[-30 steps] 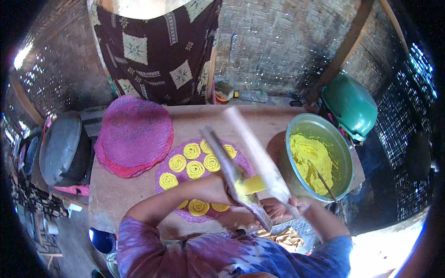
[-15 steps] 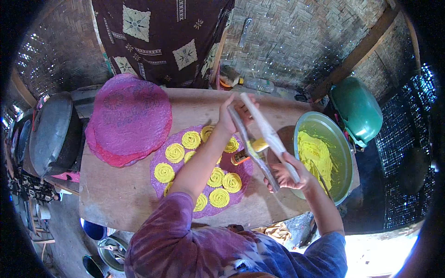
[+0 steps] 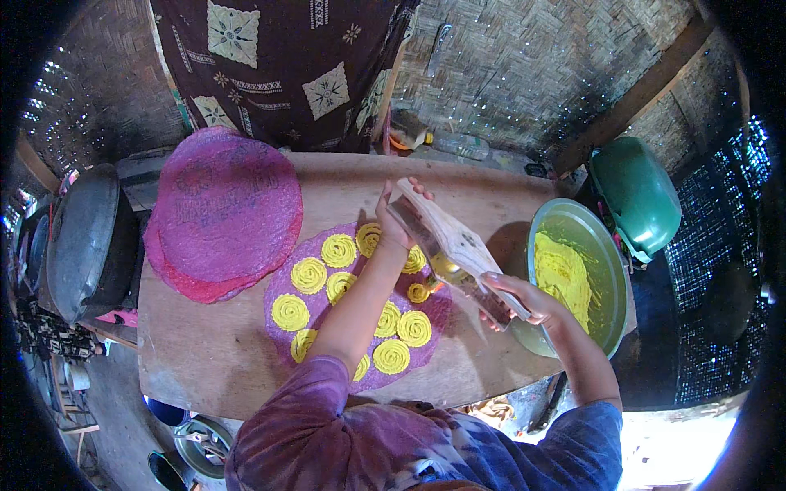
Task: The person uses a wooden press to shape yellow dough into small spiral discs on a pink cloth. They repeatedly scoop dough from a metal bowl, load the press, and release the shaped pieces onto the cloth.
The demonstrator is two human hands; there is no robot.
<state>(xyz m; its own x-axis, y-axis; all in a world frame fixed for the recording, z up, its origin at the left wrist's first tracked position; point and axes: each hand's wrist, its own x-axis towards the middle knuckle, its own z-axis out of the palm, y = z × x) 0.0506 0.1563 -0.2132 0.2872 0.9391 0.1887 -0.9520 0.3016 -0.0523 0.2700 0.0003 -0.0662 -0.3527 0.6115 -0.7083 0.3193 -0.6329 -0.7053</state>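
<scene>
My left hand grips the far end of a wooden two-handled press, and my right hand grips its near end. Both hands are closed around its two bars, which are tilted above the table. Between the bars sits a tube, partly hidden, with yellow paste at its tip. Below the tip, a small yellow swirl lies on a purple round sheet. Several larger yellow paste spirals cover the sheet, some hidden by my left forearm.
A stack of pink and purple round sheets lies at the table's far left. On the right stands a green basin holding yellow paste. A green lidded tub is beyond it; a dark pot stands at left.
The press's two bars have come closer together as my hands squeeze. The tube has swung leftward over the purple sheet, and a small yellow swirl now shows beneath its tip.
</scene>
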